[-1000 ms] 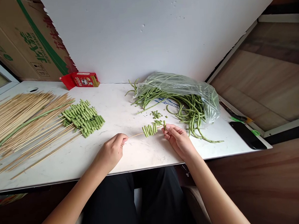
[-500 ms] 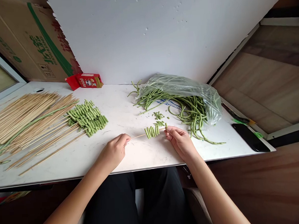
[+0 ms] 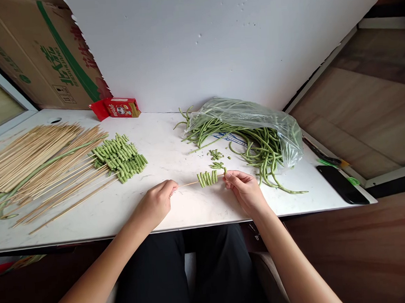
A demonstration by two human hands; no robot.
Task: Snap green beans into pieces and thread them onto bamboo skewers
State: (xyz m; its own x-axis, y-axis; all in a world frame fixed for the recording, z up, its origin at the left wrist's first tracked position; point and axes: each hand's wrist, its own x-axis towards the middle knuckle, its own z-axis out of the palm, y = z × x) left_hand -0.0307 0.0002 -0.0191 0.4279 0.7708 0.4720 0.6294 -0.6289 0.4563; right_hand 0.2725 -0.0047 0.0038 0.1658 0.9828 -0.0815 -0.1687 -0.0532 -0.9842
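My left hand (image 3: 156, 202) is closed on the blunt end of a thin bamboo skewer (image 3: 188, 184) that lies level above the white table (image 3: 179, 212). Several short green bean pieces (image 3: 207, 178) are threaded on it near its tip. My right hand (image 3: 245, 190) pinches one more bean piece (image 3: 224, 170) at the skewer's point. A few loose cut bean bits (image 3: 215, 155) lie just behind the skewer.
A clear plastic bag of long green beans (image 3: 253, 137) lies at the back right. Finished bean skewers (image 3: 118, 157) and a heap of bare skewers (image 3: 27, 155) fill the left. A red carton (image 3: 120, 107), a cardboard box (image 3: 38, 52) and a black phone (image 3: 341, 184) are around.
Both hands and the skewer stay almost where they were. The bean piece in my right hand has come down closer to the skewer's tip. The camera shifted slightly.
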